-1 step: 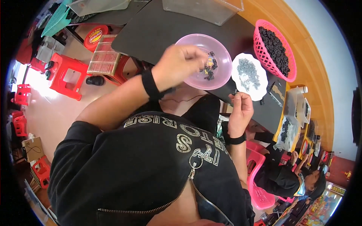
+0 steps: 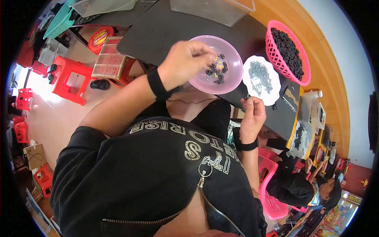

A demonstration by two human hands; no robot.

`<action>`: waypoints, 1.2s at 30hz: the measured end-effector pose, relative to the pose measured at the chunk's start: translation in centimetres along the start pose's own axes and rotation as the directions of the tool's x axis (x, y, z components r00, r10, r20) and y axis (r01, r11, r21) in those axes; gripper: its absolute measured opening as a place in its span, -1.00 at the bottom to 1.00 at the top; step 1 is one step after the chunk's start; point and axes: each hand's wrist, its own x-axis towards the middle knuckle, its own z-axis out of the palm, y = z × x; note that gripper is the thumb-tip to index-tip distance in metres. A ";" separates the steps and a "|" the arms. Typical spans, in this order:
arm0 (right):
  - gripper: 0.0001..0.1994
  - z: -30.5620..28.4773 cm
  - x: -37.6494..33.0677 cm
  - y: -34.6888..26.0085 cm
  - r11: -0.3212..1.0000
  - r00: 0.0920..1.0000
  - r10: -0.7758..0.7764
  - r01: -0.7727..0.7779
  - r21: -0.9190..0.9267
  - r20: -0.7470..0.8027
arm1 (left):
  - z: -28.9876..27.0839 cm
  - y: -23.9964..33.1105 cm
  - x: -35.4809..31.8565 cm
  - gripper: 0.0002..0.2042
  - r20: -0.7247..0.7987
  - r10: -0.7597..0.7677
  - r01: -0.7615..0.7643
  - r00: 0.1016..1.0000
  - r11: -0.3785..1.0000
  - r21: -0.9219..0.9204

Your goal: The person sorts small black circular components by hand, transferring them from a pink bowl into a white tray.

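Observation:
My left hand [image 2: 185,64], with a black band at the wrist, hovers over the left side of a translucent pink bowl [image 2: 236,79]. Its fingers are loosely curled and slightly apart, with nothing visible between them. Several small black parts [image 2: 219,75] and a few yellowish bits lie in the bowl, some hidden by the hand. Below the white scalloped plate [image 2: 273,94], my right hand [image 2: 252,116] pinches a small black part [image 2: 246,98] between thumb and finger. Tiny dark grey pieces [image 2: 259,76] are spread over the plate.
A pink basket [image 2: 276,59] full of black parts stands beyond the plate on the dark table [image 2: 158,37]. Clear plastic bins [image 2: 213,12] sit at the back and right. Red stools [image 2: 71,81] stand left; a person [image 2: 296,187] sits at the right.
My left hand has shifted slightly left and away from the bowl's middle, uncovering more of the black parts there. My right hand keeps its pinch almost unmoved.

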 end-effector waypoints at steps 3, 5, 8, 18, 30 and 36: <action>-0.92 -0.5 0.8 0.9 1.000 1.000 -0.016 0.016 -0.013 0.003 | -0.7 -1.6 1.9 -0.86 0.005 0.065 -0.064 0.998 0.967 0.245; -0.91 -1.1 1.1 1.6 1.000 1.000 -0.019 0.019 -0.017 -0.004 | -0.1 -1.3 2.0 -0.86 0.075 0.114 -0.135 0.991 0.902 0.409; -0.93 -1.7 1.5 2.6 0.999 1.000 -0.007 0.008 -0.046 0.023 | 1.2 -1.4 1.8 -0.81 0.361 0.070 -0.330 0.930 0.590 0.737; -0.93 -2.2 1.3 2.3 0.999 0.997 0.032 -0.033 0.008 0.065 | 2.8 -3.6 2.5 -0.78 0.370 -0.027 -0.321 0.929 0.438 0.839; -0.93 -2.6 1.3 2.6 0.997 0.995 0.065 -0.067 0.027 0.078 | 2.2 -3.3 2.0 -0.89 0.281 0.038 -0.224 0.959 0.709 0.668; -0.93 -2.5 1.6 2.6 0.995 0.996 0.071 -0.074 0.066 0.056 | 2.4 0.4 -0.8 -0.85 0.278 -0.223 0.261 0.934 0.959 -0.108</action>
